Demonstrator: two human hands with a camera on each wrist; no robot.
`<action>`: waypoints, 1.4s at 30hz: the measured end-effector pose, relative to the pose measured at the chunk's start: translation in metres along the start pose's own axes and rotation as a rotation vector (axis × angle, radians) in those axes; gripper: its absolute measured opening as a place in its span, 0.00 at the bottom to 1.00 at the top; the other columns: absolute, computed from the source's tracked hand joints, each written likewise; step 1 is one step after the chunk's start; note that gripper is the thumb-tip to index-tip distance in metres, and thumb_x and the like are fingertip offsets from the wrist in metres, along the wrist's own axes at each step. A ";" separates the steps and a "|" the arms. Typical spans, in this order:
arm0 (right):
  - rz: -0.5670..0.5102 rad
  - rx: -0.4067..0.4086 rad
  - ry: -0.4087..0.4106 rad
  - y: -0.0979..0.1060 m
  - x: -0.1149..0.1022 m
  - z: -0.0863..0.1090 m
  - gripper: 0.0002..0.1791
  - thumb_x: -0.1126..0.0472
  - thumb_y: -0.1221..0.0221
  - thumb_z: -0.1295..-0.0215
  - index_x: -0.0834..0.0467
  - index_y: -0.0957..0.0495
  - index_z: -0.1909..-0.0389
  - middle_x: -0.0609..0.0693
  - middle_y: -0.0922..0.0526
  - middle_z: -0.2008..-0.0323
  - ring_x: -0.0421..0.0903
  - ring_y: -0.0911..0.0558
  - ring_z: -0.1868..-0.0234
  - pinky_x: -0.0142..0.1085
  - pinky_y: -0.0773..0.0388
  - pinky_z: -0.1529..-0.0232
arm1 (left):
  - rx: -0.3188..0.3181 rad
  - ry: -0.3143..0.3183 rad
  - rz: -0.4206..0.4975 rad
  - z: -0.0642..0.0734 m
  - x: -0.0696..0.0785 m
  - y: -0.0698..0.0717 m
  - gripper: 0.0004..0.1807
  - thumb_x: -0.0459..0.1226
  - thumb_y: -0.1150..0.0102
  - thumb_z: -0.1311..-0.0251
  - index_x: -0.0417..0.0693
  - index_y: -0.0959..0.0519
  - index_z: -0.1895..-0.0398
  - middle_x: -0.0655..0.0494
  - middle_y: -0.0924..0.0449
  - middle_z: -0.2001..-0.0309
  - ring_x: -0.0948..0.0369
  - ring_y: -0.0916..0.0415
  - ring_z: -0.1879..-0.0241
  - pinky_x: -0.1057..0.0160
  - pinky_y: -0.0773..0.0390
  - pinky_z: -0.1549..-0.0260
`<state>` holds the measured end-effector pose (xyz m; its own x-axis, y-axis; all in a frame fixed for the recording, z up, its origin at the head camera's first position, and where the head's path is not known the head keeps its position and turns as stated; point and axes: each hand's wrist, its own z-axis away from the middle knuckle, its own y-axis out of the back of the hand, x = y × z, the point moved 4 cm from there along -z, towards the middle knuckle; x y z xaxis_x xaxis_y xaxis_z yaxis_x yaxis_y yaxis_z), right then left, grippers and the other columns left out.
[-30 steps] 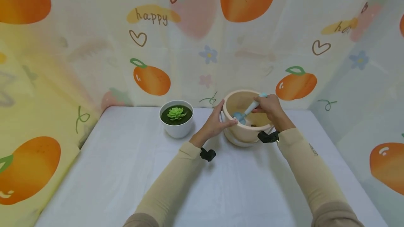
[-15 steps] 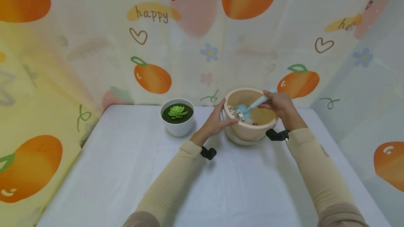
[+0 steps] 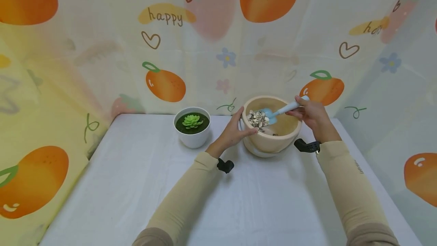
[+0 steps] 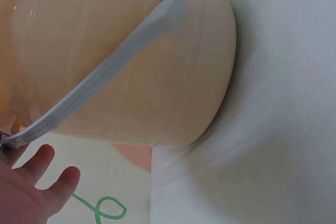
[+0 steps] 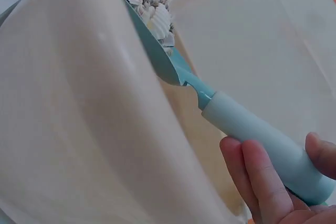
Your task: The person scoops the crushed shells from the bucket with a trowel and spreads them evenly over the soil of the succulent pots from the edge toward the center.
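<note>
A beige bucket (image 3: 269, 145) stands on the white-covered table. My left hand (image 3: 232, 134) holds its left side, thumb over the front rim and fingers along the outside. In the left wrist view the bucket's pale handle (image 4: 110, 72) hangs down its wall, and some fingers stand spread beside it. My right hand (image 3: 313, 117) grips the pale-blue grip of a small shovel (image 3: 288, 108), fingers below it and thumb on the other side. The shovel's blade is within the bucket's mouth, heaped with whitish shells and shell bits (image 3: 258, 119). A ribbed white shell (image 5: 159, 23) shows in the right wrist view.
Left of the bucket is a white pot (image 3: 192, 139) with a green succulent (image 3: 192, 121) in dark filling. Behind the table (image 3: 153, 139) hangs a fruit-printed cloth (image 3: 205, 63), with more cloth along both sides. A few small bits (image 3: 275, 134) lie inside the bucket.
My right hand has drawn the shovel up and to the right inside the bucket, and the heap of shells now shows on its blade. The left hand has stayed at the rim.
</note>
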<state>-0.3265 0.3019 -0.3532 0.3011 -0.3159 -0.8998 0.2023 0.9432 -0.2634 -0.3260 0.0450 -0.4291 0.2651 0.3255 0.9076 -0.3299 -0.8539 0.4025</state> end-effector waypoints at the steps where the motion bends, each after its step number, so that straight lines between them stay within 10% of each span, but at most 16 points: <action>1: -0.008 0.008 0.012 0.002 -0.001 0.001 0.09 0.57 0.43 0.31 0.59 0.29 0.60 0.54 0.14 0.77 0.48 0.12 0.72 0.36 0.15 0.63 | 0.000 0.001 0.000 0.000 0.000 0.000 0.57 0.50 0.32 0.45 0.47 0.59 0.21 0.47 0.55 0.22 0.54 0.56 0.22 0.49 0.50 0.25; 13: -0.172 0.172 0.122 0.015 0.001 0.005 0.10 0.56 0.36 0.38 0.58 0.25 0.64 0.50 0.16 0.80 0.44 0.14 0.77 0.35 0.16 0.68 | -0.004 0.032 -0.001 0.001 -0.001 0.000 0.57 0.51 0.32 0.45 0.48 0.59 0.21 0.48 0.55 0.22 0.53 0.56 0.22 0.48 0.49 0.26; 42: -0.420 0.188 0.112 0.013 0.010 0.013 0.12 0.58 0.40 0.35 0.58 0.27 0.56 0.55 0.16 0.76 0.48 0.13 0.72 0.44 0.25 0.52 | 0.021 0.009 -0.093 -0.001 0.002 0.002 0.57 0.51 0.31 0.46 0.45 0.56 0.22 0.46 0.51 0.23 0.51 0.53 0.23 0.48 0.46 0.27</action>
<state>-0.3086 0.3102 -0.3610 0.0564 -0.6434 -0.7634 0.4532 0.6979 -0.5547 -0.3267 0.0440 -0.4257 0.2856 0.4076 0.8674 -0.2847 -0.8281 0.4828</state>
